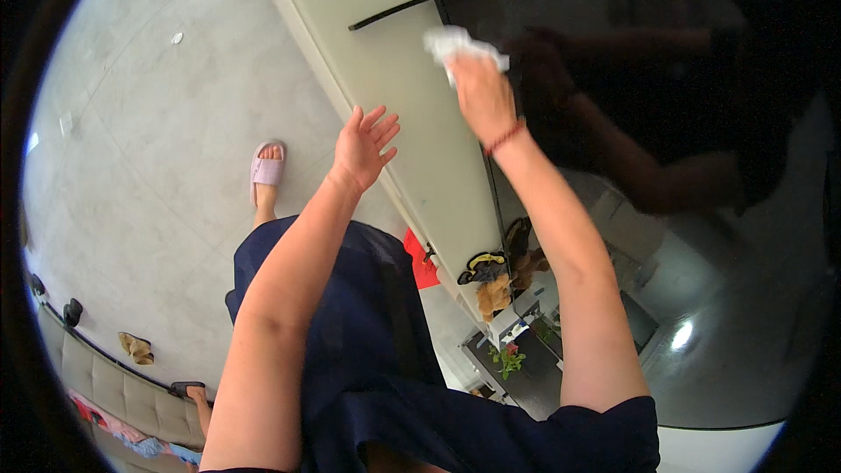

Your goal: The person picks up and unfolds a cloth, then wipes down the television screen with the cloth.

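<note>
My right hand (485,95), with a red bead bracelet at its wrist, grips a crumpled white cloth or tissue (453,43), slightly blurred. It is over the lower edge of a large glossy black television screen (657,98), which reflects my arm. Whether the cloth touches the screen I cannot tell. My left hand (364,151) holds nothing; its fingers are spread, palm partly turned up, near the front edge of a long pale cabinet (394,85). A thin black stand foot (391,13) of the television rests on the cabinet top.
A brown plush toy (494,297) and a black-and-yellow object (485,267) sit on the cabinet by the screen. Beyond are a potted plant (507,360) and a red sheet or bag (420,259). Shoes (136,348) and another person's slippered foot (189,390) are by a padded sofa (125,374).
</note>
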Motion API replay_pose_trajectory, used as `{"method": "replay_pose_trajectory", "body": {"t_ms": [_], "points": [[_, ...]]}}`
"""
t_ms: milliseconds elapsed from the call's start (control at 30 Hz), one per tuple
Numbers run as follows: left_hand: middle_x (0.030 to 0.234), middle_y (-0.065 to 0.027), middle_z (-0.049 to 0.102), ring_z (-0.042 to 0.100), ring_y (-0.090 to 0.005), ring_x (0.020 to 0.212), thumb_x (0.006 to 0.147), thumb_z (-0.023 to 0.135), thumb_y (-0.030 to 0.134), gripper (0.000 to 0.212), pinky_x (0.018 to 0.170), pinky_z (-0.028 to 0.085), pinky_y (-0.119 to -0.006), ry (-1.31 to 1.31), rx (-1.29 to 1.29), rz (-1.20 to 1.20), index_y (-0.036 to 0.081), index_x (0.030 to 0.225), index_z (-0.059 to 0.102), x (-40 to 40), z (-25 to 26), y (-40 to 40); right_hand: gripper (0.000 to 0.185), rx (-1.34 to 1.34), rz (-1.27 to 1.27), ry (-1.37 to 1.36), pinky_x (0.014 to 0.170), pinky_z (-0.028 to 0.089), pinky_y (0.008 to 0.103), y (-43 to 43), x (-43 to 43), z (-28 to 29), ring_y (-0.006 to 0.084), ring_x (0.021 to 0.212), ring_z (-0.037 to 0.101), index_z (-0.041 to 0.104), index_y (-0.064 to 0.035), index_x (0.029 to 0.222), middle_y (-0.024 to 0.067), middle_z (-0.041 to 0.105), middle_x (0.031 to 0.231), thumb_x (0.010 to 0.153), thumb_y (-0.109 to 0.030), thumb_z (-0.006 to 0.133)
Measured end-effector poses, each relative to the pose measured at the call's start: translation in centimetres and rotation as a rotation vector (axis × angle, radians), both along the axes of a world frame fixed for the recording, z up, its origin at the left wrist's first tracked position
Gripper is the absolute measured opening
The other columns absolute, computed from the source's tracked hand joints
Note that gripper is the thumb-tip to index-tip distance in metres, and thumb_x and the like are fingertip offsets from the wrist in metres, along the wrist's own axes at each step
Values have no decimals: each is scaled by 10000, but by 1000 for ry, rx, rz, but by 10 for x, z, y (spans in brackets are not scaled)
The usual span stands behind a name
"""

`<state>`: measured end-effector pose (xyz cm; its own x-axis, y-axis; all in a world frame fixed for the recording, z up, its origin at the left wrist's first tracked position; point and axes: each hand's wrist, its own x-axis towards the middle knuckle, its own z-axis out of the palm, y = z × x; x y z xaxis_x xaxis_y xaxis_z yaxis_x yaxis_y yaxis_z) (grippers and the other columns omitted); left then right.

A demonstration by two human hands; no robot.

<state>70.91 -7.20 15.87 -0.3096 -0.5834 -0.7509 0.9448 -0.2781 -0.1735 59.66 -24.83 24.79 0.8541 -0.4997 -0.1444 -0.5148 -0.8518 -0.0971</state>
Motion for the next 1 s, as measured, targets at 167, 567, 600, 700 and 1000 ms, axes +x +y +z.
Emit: {"method": "replay_pose_trajectory", "body": {"t_ms": [167,567,600,700,1000], "points": [[1409,-98,440,369,-222,1308,968,307,515,582,1105,172,-471,-25,-41,-27,121,1388,394,-4,6,1,270,-181,-120,205,816,514,376,-69,84,-40,302,985,566,581,5,1008,177,565,1043,934,-134,362],[1380,-97,472,377,-226,1305,977,288,499,560,1106,152,-487,-56,-19,-71,125,1375,412,-102,3,36,294,-150,-297,147,833,503,351,93,-137,-54,257,992,539,523,-29,1144,90,563,1014,852,-51,499],[1380,-97,472,377,-226,1305,977,288,499,560,1106,152,-487,-67,-22,-79,125,1375,412,-113,5,41,302,-132,-318,151,827,502,352,109,-161,-51,256,988,538,517,-28,1150,91,559,1008,849,-43,500],[1416,-115,422,329,-240,1344,976,275,502,601,1128,138,-484,-87,-60,-141,90,1406,357,-147,10,56,314,-90,-390,184,819,499,349,154,-226,-40,256,982,537,509,-23,1158,93,554,1006,844,-36,504],[1431,-106,399,333,-235,1341,972,279,521,617,1129,150,-475,-75,-80,-143,100,1420,335,-228,26,99,349,21,-525,-93,821,477,389,232,-349,8,311,925,563,578,-57,1147,110,633,1039,818,46,526]]}}
